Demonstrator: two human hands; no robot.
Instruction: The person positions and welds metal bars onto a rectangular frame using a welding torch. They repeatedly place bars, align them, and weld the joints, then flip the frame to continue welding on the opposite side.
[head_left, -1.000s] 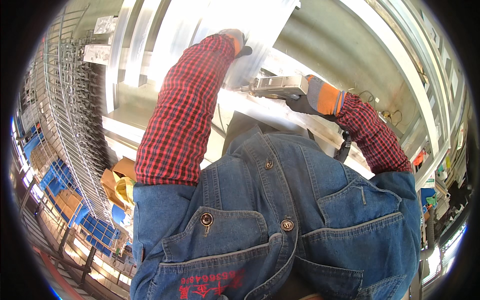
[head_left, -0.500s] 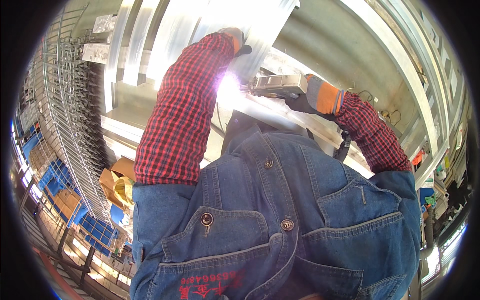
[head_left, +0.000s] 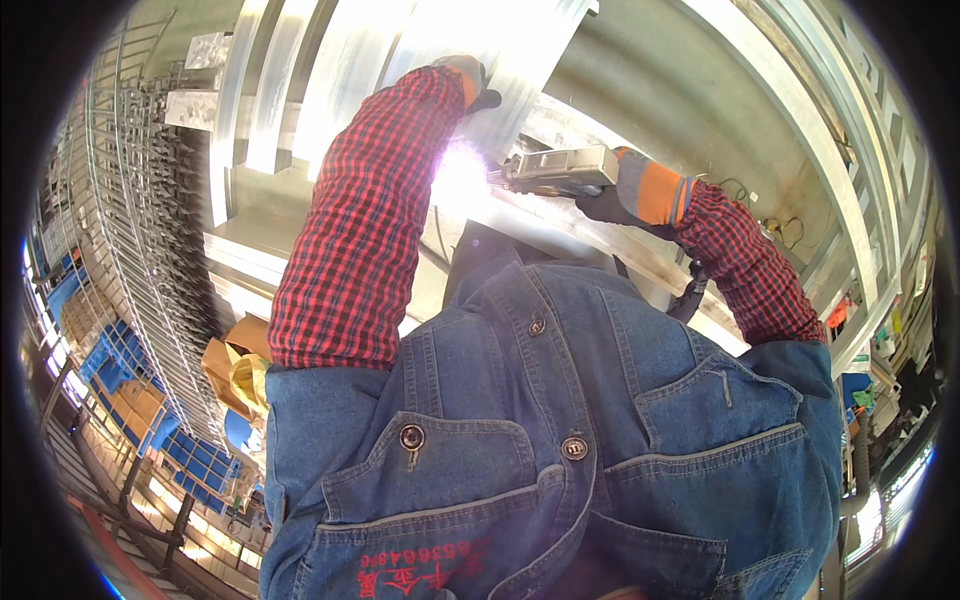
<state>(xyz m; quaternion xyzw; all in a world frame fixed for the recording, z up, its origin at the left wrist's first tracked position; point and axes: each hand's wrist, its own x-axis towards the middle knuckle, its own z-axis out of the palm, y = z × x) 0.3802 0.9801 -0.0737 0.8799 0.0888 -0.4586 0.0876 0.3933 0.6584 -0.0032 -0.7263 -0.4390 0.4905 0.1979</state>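
Observation:
My right hand point(head_left: 640, 190), in a grey and orange work glove, is closed round a boxy metal welding torch point(head_left: 562, 168) whose tip points left. At that tip a white-violet glare point(head_left: 460, 178) hides the exact spot being welded. Beyond the glare, my left hand point(head_left: 470, 82), in a similar glove, grips a pale metal bar point(head_left: 510, 100) with the dark thumb toward the right. Its other fingers are largely lost in the brightness. The glare sits beside my left forearm, in its red checked sleeve.
More long metal bars point(head_left: 275, 90) lie side by side at the far left. A wire rack point(head_left: 150, 240) stands left, with a cardboard box point(head_left: 228, 365) near my left elbow. Curved metal beams point(head_left: 810, 120) run along the right. A dark cable point(head_left: 690, 292) hangs below my right wrist.
The torch and my right hand have shifted very slightly to the right. My left hand stays in nearly the same place, and the glare remains lit.

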